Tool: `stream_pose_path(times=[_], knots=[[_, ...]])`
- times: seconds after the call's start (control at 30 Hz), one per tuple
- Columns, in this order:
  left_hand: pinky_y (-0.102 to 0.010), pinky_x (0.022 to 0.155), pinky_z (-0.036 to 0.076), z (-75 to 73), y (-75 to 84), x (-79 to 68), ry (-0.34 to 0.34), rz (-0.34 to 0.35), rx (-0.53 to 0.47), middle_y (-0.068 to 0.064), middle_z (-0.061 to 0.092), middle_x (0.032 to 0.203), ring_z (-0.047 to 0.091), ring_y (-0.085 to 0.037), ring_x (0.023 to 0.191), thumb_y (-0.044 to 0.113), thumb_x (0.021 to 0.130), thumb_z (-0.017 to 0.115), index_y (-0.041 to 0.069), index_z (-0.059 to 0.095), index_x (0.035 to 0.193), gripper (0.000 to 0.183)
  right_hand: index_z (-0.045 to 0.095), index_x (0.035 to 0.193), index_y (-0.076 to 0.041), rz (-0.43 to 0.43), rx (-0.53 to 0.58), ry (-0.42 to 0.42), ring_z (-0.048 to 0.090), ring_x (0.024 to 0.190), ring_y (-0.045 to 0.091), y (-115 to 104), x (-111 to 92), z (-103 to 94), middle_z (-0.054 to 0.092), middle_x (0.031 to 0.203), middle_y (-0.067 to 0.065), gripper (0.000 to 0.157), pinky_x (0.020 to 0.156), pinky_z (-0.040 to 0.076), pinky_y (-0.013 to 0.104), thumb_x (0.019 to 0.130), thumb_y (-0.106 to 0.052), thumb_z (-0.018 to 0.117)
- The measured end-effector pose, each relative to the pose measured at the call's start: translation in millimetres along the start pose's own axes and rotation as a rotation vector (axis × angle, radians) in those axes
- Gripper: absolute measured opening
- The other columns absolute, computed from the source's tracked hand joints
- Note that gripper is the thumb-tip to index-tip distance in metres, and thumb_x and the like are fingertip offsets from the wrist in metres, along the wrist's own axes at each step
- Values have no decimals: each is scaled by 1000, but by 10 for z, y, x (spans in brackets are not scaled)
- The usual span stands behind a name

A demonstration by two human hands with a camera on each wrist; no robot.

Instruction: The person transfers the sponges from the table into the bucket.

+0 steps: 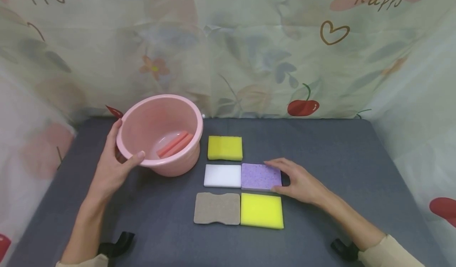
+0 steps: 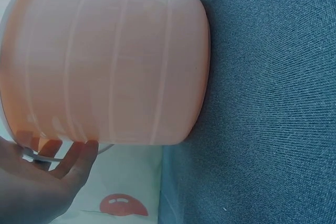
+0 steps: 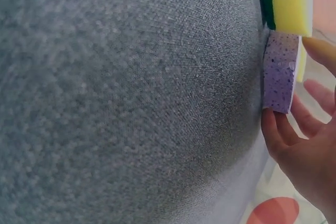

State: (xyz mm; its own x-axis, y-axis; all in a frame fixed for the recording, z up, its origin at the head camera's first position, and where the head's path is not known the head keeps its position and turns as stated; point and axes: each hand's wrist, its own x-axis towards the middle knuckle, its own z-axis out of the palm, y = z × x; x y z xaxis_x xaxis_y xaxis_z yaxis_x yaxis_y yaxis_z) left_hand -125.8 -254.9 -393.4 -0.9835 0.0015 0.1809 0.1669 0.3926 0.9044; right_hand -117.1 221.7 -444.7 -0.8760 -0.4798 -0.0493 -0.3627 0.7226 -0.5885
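Note:
On the left, a pink bucket stands with its mouth toward the head camera. My left hand grips its rim, thumb on the near side and fingers around the outer left side. Two coral-pink flat pieces lie inside it. At the middle right, my right hand pinches a speckled purple sponge, fingers on its far edge and thumb on its near edge. A white sponge lies directly left of the purple one. The right wrist view shows the purple sponge edge-on, low at the cloth.
A yellow sponge lies behind the white one. In front are a grey-brown sponge with notched sides and another yellow sponge, side by side. Dark cloth covers the table; a patterned curtain hangs behind it.

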Motion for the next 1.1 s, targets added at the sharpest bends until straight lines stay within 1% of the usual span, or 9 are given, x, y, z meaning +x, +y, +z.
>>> stream_pose_path(times=[0.23,0.37,0.53,0.6,0.77,1.1], knots=[[-9,93,40,10,-14,-17,-15,-8,-8,-7,21,162,35,-26,134,8,87,74,28,11,160,98,48,148,-16,37,-78,-71,48,126,26,-21,29,58,54,140,6,82,101,46,48,78,-40,84],[-10,94,40,27,-21,-20,-22,-11,-14,-6,21,162,35,-27,135,8,87,74,29,11,160,99,48,148,-14,32,-97,-70,48,125,26,-26,32,75,54,139,6,85,100,46,46,77,-43,84],[-9,95,39,17,-3,-20,-11,-7,-7,-5,22,161,35,-27,135,9,87,75,30,12,160,98,49,147,-13,6,-120,-59,48,124,27,-48,60,69,55,138,7,88,98,48,45,74,-47,85],[-9,95,39,11,1,-22,-9,-8,-1,-5,21,161,35,-26,135,10,87,75,30,12,160,98,49,147,-13,1,-139,-65,47,123,26,-53,79,63,55,138,7,88,97,48,45,74,-47,85],[-10,95,39,0,0,-22,-7,-6,10,-5,22,161,35,-26,135,10,87,75,30,11,160,99,51,146,-13,-7,-177,-80,49,120,26,-70,123,38,56,136,7,81,95,49,44,77,-42,84],[-10,94,39,-13,11,-7,-9,-6,-10,-5,21,162,35,-26,135,9,87,75,29,11,160,99,56,141,-13,-25,-199,-82,55,115,24,-101,165,-84,60,128,5,74,95,50,44,78,-39,84]])
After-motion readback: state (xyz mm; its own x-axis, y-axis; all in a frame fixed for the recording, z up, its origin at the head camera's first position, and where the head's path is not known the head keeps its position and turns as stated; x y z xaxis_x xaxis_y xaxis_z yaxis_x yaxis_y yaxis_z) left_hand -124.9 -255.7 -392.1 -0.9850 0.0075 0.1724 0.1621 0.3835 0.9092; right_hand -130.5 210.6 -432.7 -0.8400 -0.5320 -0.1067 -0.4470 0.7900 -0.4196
